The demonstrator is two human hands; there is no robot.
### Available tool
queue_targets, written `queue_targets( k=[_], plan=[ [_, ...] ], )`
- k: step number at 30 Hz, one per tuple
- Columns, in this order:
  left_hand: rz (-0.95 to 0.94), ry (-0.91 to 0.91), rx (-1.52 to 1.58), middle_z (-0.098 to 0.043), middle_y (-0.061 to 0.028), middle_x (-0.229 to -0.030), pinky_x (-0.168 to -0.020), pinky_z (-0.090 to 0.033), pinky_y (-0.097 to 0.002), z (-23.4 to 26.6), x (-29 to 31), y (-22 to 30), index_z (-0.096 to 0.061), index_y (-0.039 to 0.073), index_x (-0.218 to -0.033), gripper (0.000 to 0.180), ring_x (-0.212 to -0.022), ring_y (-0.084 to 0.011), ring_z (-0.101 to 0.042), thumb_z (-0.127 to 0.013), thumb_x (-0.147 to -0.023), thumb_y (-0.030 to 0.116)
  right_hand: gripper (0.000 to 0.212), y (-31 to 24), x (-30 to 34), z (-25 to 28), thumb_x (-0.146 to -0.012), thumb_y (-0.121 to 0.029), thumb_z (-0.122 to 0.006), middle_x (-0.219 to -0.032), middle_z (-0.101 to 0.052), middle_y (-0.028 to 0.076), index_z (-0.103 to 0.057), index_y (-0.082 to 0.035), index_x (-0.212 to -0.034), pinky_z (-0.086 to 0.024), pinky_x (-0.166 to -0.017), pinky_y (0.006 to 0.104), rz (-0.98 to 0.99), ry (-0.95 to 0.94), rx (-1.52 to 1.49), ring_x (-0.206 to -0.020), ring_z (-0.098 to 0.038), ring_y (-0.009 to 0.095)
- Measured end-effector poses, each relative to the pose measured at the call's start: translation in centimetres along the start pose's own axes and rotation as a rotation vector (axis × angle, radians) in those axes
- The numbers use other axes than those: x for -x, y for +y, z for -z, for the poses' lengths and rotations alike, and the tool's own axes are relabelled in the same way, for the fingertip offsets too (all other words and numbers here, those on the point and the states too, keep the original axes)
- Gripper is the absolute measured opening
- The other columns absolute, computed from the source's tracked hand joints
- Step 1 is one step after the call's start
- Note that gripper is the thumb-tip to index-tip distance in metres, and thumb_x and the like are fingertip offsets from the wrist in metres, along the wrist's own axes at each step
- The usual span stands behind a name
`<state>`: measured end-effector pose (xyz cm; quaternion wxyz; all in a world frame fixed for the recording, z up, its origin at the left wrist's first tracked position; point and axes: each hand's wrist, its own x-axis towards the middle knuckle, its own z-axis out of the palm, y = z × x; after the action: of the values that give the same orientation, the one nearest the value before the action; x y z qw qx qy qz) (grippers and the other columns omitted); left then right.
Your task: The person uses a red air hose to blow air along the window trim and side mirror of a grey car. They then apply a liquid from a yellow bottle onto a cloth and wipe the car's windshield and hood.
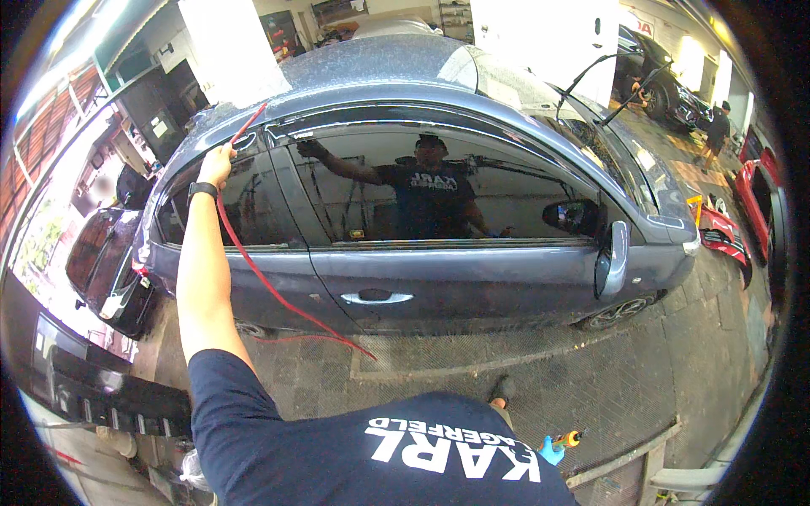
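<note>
Left hand (221, 164) high, fingers closed round red hose (244, 253)

From ten o'clock, the hose hangs toward five beside the car (489, 282). Right hand (553, 450), at five o'clock, grips an orange tool (574, 438). Likely step: positioning the hose; the next move calls for slack clear of paint.

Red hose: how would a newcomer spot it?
Find the dark blue-grey car filling the middle. Near its rear side window, the raised left hand grips the red hose, which drops across the rear door. Its thin, curving length sets it apart from the broad red body parts at far right.
</note>
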<state>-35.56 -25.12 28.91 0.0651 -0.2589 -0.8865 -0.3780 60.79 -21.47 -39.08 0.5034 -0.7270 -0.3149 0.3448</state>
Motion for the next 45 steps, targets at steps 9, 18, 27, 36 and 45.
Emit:
queue_targets(
  k=[9, 18, 27, 36, 45],
  plan=[
    [-0.057, -0.046, -0.018, -0.056, -0.0049, -0.071, -0.044, -0.04, -0.0358, -0.9, 2.3, 2.5, -0.07, 0.009, -0.107, 0.047, -0.05, -0.0185, -0.051, -0.047, -0.103, 0.049, 0.037, -3.8, 0.8, -0.4, -0.084, -0.005, -0.08, -0.102, -0.064, 0.01, -0.059, 0.002, -0.113, -0.051, -0.073, 0.0344, -0.104, -0.046, -0.071, -0.084, -0.061, 0.017],
    [-0.141, -0.145, 0.002, -0.05, -0.001, -0.067, -0.043, -0.035, -0.033, -1.7, 3.3, 5.5, -0.07, 0.01, -0.104, 0.047, -0.048, -0.0146, -0.044, -0.045, -0.104, 0.05, 0.044, -1.6, -0.2, -0.2, -0.086, -0.003, -0.076, -0.103, -0.065, 0.007, -0.058, -0.001, -0.125, -0.052, -0.071, 0.0319, -0.117, -0.101, -0.075, -0.084, -0.063, 0.015],
    [-0.181, -0.242, 0.017, -0.044, 0.0017, -0.065, -0.04, -0.032, -0.0301, -3.5, 2.9, 8.4, -0.069, 0.008, -0.109, 0.046, -0.046, -0.0112, -0.04, -0.046, -0.106, 0.048, 0.037, -0.6, 0.6, 0.4, -0.086, -0.003, -0.076, -0.095, -0.064, 0.005, -0.057, -0.004, -0.117, -0.05, -0.062, 0.0318, -0.123, 0.032, -0.137, -0.074, -0.061, 0.015],
    [-0.265, -0.291, -0.001, -0.048, 0.0013, -0.068, -0.043, -0.034, -0.0305, -5.2, 4.5, 11.8, -0.069, 0.01, -0.108, 0.045, -0.046, -0.0114, -0.04, -0.047, -0.105, 0.049, 0.04, -1.3, 1.9, 1.0, -0.085, -0.006, -0.078, -0.094, -0.063, 0.005, -0.054, -0.005, -0.117, -0.048, -0.057, 0.0324, -0.142, 0.01, -0.061, -0.067, -0.058, 0.014],
    [-0.353, -0.34, -0.042, -0.044, 0.0029, -0.062, -0.042, -0.033, -0.032, -7.2, 6.5, 16.6, -0.068, 0.009, -0.108, 0.044, -0.045, -0.0111, -0.04, -0.047, -0.106, 0.047, 0.042, 0.4, 1.9, 1.1, -0.086, -0.003, -0.076, -0.099, -0.065, 0.006, -0.057, -0.004, -0.124, -0.049, -0.059, 0.0316, -0.08, 0.067, -0.075, -0.07, -0.059, 0.014]
  ],
)
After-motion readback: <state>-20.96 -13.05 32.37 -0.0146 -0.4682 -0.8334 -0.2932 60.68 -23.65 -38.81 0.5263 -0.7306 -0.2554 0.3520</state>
